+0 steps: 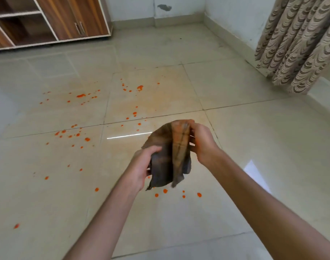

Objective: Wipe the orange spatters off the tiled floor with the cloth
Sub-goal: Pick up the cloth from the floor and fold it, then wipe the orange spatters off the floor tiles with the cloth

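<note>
Two hands hold the cloth point(169, 152) in the air above the tiled floor point(254, 137): our left hand point(141, 163) grips its lower left edge, and our right hand point(201, 141) pinches the top, fingers curled round the fabric. The orange spatters point(81, 95) lie scattered ahead and to the left, with a few just below the cloth. We judge this a refolding step. It is best to turn a clean, flat face outward, then press down and wipe from the outer drops inward so nothing smears wider. The faint orange haze on the far tile may be residue; we cannot tell. The cloth's far side is hidden, and the frame cuts off the spatters at the left edge.
</note>
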